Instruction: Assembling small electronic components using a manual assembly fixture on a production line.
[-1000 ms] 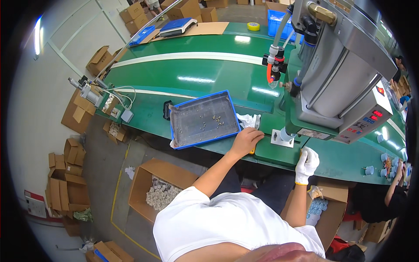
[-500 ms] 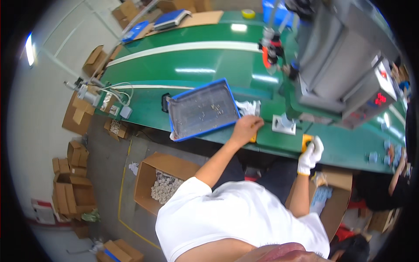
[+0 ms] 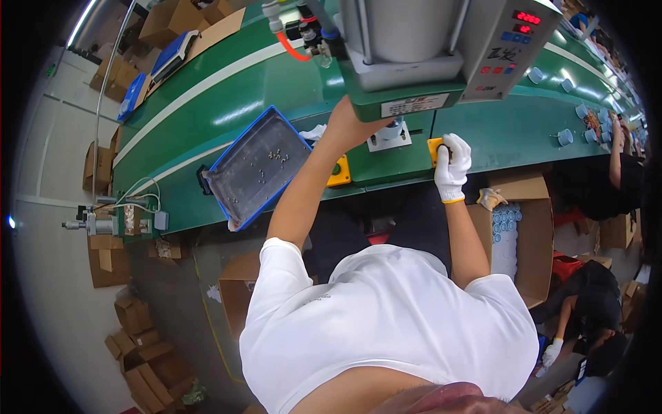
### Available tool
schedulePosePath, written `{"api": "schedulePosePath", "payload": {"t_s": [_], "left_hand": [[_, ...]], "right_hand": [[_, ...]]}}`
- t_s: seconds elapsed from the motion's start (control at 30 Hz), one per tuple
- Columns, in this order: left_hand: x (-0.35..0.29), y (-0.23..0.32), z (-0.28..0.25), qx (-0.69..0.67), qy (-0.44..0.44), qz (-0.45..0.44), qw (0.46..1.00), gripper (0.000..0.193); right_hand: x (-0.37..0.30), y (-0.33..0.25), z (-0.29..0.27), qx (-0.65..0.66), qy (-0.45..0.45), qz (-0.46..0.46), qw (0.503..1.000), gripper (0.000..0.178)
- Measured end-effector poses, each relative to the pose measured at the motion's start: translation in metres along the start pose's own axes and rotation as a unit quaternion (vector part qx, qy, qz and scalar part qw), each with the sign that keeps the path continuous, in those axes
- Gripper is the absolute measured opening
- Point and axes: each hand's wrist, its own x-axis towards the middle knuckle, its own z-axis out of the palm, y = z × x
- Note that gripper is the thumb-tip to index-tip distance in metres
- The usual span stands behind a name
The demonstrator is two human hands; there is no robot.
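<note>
My bare left hand (image 3: 352, 127) reaches under the head of a bench press (image 3: 403, 83). Its fingertips are hidden there, close to a light blue part (image 3: 392, 129) standing on a white fixture block (image 3: 400, 143). My right hand (image 3: 453, 165), in a white knitted glove, is closed with bent fingers against a yellow button box (image 3: 434, 148) at the bench's front edge. A second yellow button box (image 3: 342, 175) with a green button sits below my left forearm. Left of that arm lies a blue-rimmed tray (image 3: 231, 179) holding small metal pieces.
Crumpled white material (image 3: 314, 132) lies by the tray. A carton (image 3: 534, 238) of light blue parts stands right of my right arm; another carton (image 3: 236, 293) is at left. More blue cups (image 3: 565, 137) sit along the green bench (image 3: 496, 138), near other people.
My left hand has moved from beside the fixture to under the press head. My gloved right hand stays at its button box. The whole view has shifted and turned.
</note>
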Motion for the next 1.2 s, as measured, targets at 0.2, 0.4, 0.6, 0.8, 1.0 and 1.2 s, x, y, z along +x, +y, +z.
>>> {"api": "schedulePosePath", "payload": {"t_s": [0.2, 0.4, 0.6, 0.8, 1.0, 1.2], "left_hand": [[0.008, -0.021, 0.006, 0.067, -0.053, -0.005, 0.996, 0.044], [0.02, -0.037, 0.005, 0.054, -0.074, 0.006, 0.996, 0.052], [0.026, -0.046, 0.011, 0.061, -0.055, 0.034, 0.996, 0.052], [0.016, -0.061, 0.024, 0.045, 0.017, 0.089, 0.995, 0.06], [0.019, -0.028, 0.015, 0.14, -0.007, 0.103, 0.985, 0.039], [0.017, -0.021, 0.007, 0.136, -0.023, 0.079, 0.987, 0.04]], "right_hand": [[-0.003, -0.004, -0.003, 0.005, 0.001, 0.008, 1.0, 0.026], [0.003, -0.003, -0.004, 0.006, 0.002, -0.002, 1.0, 0.026], [0.007, -0.003, 0.002, 0.011, 0.002, -0.005, 1.0, 0.024], [-0.002, 0.001, 0.0, -0.004, -0.001, 0.038, 0.999, 0.022], [-0.009, 0.009, 0.0, -0.003, -0.015, 0.003, 1.0, 0.024], [-0.012, 0.013, 0.003, 0.002, -0.008, -0.005, 1.0, 0.025]]}}
